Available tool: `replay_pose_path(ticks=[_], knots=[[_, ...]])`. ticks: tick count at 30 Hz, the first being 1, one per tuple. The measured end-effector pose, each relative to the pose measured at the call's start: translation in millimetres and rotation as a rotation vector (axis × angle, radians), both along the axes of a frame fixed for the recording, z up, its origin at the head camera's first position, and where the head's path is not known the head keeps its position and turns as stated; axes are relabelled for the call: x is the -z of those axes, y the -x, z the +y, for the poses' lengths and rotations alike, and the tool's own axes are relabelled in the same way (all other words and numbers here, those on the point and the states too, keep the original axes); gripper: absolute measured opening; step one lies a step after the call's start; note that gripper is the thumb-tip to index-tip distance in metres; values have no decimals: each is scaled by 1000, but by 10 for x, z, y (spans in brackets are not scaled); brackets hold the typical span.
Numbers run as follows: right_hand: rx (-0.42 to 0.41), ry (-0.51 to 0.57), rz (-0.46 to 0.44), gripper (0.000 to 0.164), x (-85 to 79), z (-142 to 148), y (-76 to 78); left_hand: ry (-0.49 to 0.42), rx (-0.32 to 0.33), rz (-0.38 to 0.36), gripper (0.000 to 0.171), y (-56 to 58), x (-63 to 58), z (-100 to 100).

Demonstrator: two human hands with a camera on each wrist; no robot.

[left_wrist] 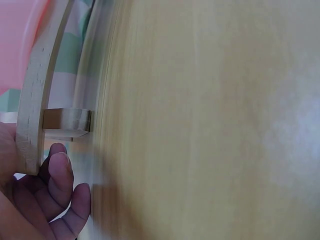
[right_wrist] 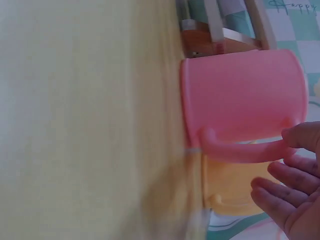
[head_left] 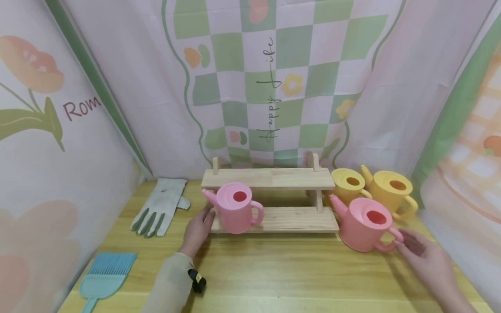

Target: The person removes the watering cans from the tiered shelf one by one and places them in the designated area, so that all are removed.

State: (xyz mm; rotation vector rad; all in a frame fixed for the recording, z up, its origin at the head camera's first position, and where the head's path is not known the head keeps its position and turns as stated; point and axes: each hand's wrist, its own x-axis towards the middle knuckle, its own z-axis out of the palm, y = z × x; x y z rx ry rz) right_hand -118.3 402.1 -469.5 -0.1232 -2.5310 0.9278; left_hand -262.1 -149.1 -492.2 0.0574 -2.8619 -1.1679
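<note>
A pink watering can point(head_left: 234, 213) stands on the lower board of a two-tier wooden shelf point(head_left: 289, 219), its spout to the left. At that board's left end, my left hand point(head_left: 198, 228) grips the edge; in the left wrist view its fingers point(left_wrist: 61, 175) curl beneath the wood. A second pink watering can point(head_left: 362, 228) is just right of the shelf, at the tabletop. My right hand point(head_left: 428, 261) pinches its handle point(right_wrist: 245, 151) between thumb and forefinger, while the other fingers stay loose. Behind it are two yellow watering cans point(head_left: 346, 182), point(head_left: 391, 191).
To the left, a white and green glove point(head_left: 162, 206) lies flat on the wooden table point(head_left: 274, 274). A light-blue dustpan-like tool with a comb edge point(head_left: 107, 274) lies nearer the front left. Patterned curtains point(head_left: 258, 87) close off the back and sides.
</note>
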Motion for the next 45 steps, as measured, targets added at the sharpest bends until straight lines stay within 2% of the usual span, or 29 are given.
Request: replay_pose_path(ticks=[4, 8, 12, 18, 23, 29, 34, 45], knots=[[90, -16, -3, 53, -172, -110, -2, 4, 3, 10, 50, 0, -3, -3], [104, -13, -5, 55, -391, -272, 42, 5, 0, 9, 49, 1, -14, -9], [51, -5, 24, 52, -573, -479, 110, 5, 1, 2, 50, -6, -39, -13], [-78, -51, 200, 39, -721, -835, 295, 7, 3, 0, 50, -19, -65, -15], [-162, -67, 192, 38, -816, -1112, 436, 11, -6, -6, 49, -8, -53, -17], [-276, 5, 213, 35, -833, -1375, 596, 4, -8, -12, 50, 3, -22, -15], [-350, 54, 152, 34, -766, -1597, 716, 4, -10, -18, 50, 18, -2, -16], [-514, 66, 39, 35, -694, -2207, 951, -12, -31, -43, 50, 39, 16, 13]])
